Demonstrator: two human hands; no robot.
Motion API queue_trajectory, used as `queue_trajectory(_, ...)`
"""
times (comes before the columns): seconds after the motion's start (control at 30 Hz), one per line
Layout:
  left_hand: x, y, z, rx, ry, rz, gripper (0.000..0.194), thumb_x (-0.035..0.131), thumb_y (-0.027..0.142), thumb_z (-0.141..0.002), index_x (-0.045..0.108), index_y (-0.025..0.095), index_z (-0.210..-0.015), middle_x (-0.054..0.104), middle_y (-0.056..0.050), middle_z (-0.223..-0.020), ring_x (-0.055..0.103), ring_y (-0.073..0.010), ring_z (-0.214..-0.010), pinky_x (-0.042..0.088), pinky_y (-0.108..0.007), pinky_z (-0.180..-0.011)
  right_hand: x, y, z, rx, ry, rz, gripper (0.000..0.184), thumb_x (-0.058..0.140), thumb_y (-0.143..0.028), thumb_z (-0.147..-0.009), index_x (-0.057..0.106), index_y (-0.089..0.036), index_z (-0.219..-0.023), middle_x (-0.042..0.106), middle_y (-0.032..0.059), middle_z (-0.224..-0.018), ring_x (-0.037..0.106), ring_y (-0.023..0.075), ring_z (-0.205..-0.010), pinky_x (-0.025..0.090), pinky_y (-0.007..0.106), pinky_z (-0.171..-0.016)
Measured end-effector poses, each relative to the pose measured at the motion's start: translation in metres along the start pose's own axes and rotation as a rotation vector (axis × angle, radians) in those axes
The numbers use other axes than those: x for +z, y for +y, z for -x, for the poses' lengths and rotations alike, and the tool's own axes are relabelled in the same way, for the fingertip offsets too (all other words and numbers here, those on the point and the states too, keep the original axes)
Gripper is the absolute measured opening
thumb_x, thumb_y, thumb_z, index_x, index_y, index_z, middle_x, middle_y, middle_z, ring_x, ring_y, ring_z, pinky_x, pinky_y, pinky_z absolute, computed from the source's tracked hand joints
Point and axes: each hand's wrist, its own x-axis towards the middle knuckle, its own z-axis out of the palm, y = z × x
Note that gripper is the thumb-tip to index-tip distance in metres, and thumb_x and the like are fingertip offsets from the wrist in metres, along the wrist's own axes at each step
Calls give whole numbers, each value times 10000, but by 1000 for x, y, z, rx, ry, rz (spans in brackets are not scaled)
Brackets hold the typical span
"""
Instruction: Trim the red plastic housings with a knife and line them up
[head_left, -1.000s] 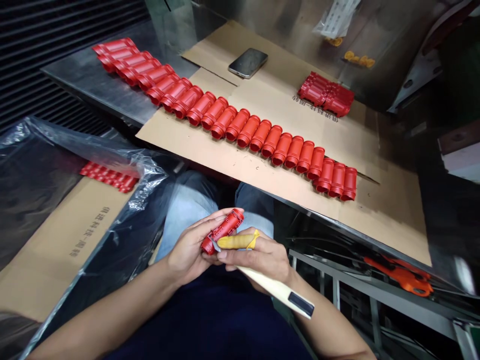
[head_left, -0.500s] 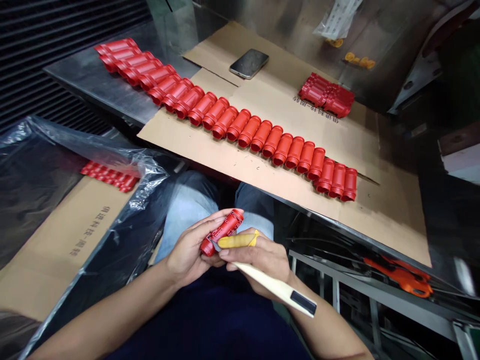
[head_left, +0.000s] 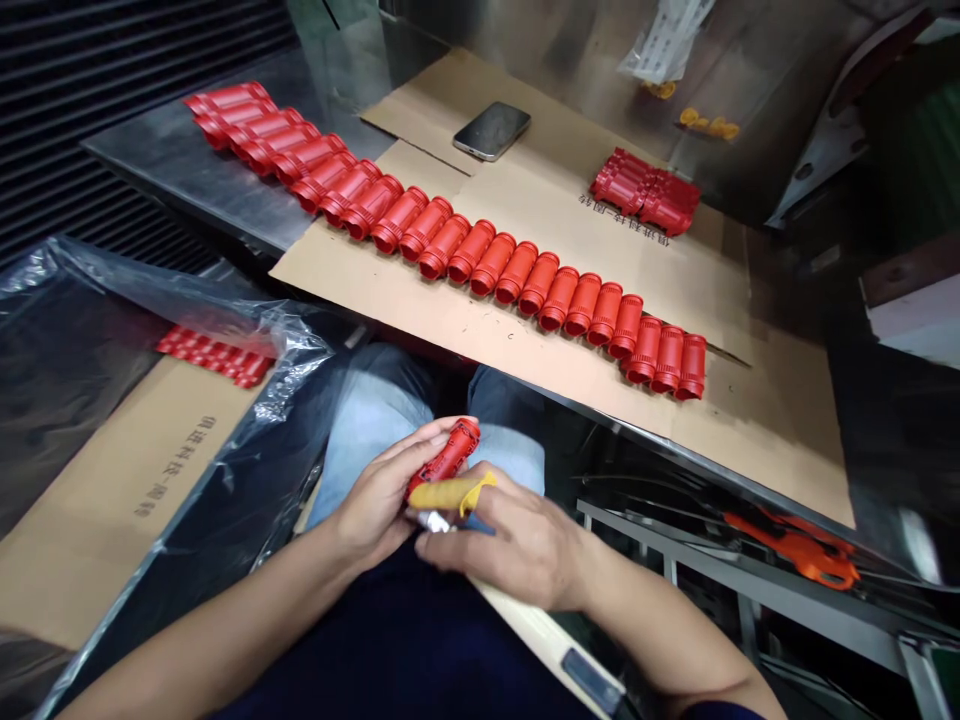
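Cardboard (head_left: 757, 440) on a steel bench (head_left: 187, 170) holds red tubes (head_left: 495, 265).

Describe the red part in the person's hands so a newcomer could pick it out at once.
Below the long cardboard sheet, over the person's knees, the left hand grips a ribbed red plastic cylinder. Unlike the red cylinders lying in a row on the cardboard, it is held up, with the right hand's yellow-wrapped finger at its lower end.

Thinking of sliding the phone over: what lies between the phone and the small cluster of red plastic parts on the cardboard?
Only bare cardboard lies there, as the head view shows; the phone and the red plastic parts are apart.
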Motion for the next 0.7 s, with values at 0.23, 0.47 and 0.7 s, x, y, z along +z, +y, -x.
queue_trajectory(0.23,1,7,0,74,-90,30,434,795,359,-1052,742,160,-1434,715,-51,-791,540,-120,-537,444,-229,-546,4,-5,9,-78,135,-342,131,760,-257,-1121,858,-257,-1209,906,33,-1131,877,184,-1023,737,279,-1008)
queue_trajectory(0.47,-2,10,2,133,-40,55,445,787,298,-1074,753,156,-1495,758,-89,-912,700,-204,-819,594,-282,-766,18,10,18,3,469,-122,428,848,-136,-1035,828,-278,-1439,856,92,-1240,852,243,-1036,767,377,-898)
queue_trajectory(0.7,1,9,4,30,-23,98,464,908,333,-970,833,168,-1397,804,-113,-1108,760,-233,-949,642,-283,-777,23,24,11,-127,400,3,602,839,-140,-1056,690,-307,-1615,860,94,-1364,855,263,-1139,775,400,-937)
